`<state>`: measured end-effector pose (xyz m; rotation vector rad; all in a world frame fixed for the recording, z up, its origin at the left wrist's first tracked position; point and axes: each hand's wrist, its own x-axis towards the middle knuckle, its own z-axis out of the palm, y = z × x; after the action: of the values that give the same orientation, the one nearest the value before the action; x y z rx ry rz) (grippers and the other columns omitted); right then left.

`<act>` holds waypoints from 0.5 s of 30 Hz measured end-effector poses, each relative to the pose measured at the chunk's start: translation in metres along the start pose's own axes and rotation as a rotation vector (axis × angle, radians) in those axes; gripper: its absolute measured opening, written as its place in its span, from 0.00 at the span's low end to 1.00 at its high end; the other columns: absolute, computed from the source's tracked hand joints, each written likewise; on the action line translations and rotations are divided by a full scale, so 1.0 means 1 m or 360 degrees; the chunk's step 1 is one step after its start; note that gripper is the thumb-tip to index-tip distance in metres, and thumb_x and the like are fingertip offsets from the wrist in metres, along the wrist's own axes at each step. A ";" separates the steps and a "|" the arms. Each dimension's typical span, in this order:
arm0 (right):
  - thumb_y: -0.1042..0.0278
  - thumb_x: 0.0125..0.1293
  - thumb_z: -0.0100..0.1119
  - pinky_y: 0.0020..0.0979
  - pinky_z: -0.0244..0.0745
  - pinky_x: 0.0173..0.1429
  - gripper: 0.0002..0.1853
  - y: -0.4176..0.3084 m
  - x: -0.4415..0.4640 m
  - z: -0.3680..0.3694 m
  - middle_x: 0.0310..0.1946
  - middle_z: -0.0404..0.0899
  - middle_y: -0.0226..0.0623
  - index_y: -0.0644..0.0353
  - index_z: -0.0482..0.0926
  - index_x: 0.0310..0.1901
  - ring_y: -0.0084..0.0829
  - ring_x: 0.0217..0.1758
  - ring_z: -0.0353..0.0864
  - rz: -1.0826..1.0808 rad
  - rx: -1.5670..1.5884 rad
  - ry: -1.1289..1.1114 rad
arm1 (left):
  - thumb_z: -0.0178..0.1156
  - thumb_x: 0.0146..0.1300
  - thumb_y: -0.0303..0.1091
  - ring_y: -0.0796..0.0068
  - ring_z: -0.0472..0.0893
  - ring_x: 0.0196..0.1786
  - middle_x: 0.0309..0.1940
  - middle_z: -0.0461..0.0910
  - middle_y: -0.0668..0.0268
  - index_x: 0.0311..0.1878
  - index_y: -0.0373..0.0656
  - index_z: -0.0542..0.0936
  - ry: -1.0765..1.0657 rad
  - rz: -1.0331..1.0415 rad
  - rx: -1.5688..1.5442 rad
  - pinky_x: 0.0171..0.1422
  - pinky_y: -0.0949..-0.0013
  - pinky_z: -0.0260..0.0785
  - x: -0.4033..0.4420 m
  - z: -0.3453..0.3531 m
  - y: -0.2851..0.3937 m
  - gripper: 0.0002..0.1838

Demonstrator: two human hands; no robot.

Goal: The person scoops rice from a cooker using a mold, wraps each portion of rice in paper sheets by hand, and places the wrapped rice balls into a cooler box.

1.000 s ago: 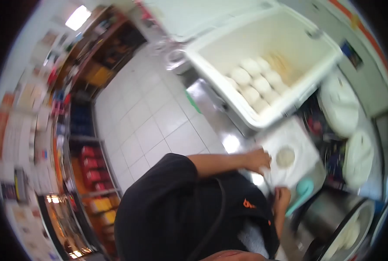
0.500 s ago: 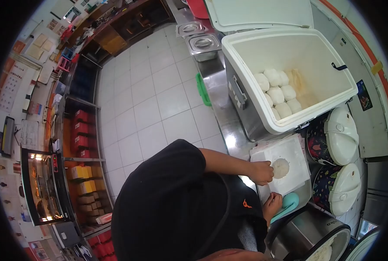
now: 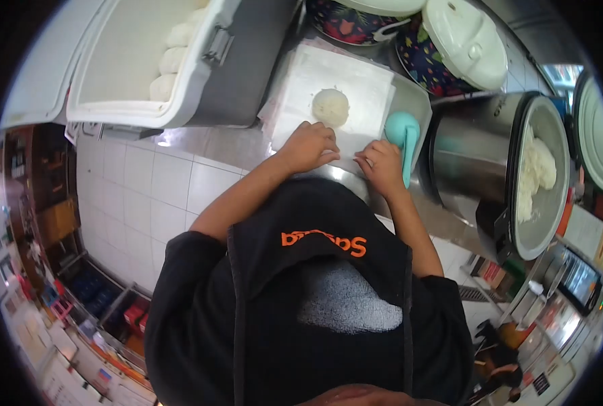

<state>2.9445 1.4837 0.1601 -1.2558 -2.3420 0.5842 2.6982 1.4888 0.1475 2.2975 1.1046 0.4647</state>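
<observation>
Rice mound (image 3: 330, 107) sat on white paper (image 3: 365, 86) at one o'clock from the left hand (image 3: 309, 147). This and the right hand (image 3: 383, 165) were curled; whether either grip pinched paper, I couldn't tell. An uneven tug risked tipping rice; a right-hand slip, knocking the turquoise scoop (image 3: 401, 127).

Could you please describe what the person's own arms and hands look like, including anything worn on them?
The left hand and right hand are ungloved, and the forearms are bare. The sleeves are short, loose and black. The black clothing on the chest carries orange lettering and a whitish patch.
</observation>
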 end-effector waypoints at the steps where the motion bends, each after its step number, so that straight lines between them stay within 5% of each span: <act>1: 0.64 0.53 0.71 0.38 0.64 0.48 0.05 0.001 -0.001 0.001 0.30 0.76 0.27 0.50 0.84 0.30 0.33 0.41 0.76 -0.0009 0.0014 0.0001 | 0.67 0.60 0.45 0.70 0.77 0.49 0.40 0.81 0.74 0.37 0.52 0.87 -0.0051 -0.0019 -0.0007 0.53 0.62 0.64 0.001 0.001 0.001 0.09; 11: 0.62 0.51 0.73 0.38 0.62 0.48 0.09 0.008 -0.001 0.004 0.30 0.76 0.27 0.51 0.80 0.26 0.34 0.42 0.76 0.0068 0.0087 -0.0013 | 0.66 0.62 0.36 0.65 0.78 0.46 0.39 0.82 0.71 0.35 0.47 0.85 -0.0071 -0.0052 -0.0352 0.49 0.61 0.66 0.010 0.016 -0.017 0.05; 15: 0.62 0.50 0.74 0.40 0.64 0.51 0.10 -0.009 0.007 -0.002 0.33 0.78 0.28 0.53 0.83 0.33 0.36 0.43 0.76 0.0101 0.0106 0.0060 | 0.66 0.59 0.33 0.66 0.78 0.46 0.39 0.82 0.70 0.34 0.48 0.83 0.0006 -0.0033 -0.0232 0.48 0.61 0.66 0.011 0.010 -0.009 0.02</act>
<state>2.9360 1.4852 0.1677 -1.3034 -2.2406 0.6478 2.7050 1.4988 0.1349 2.1580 1.0595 0.5239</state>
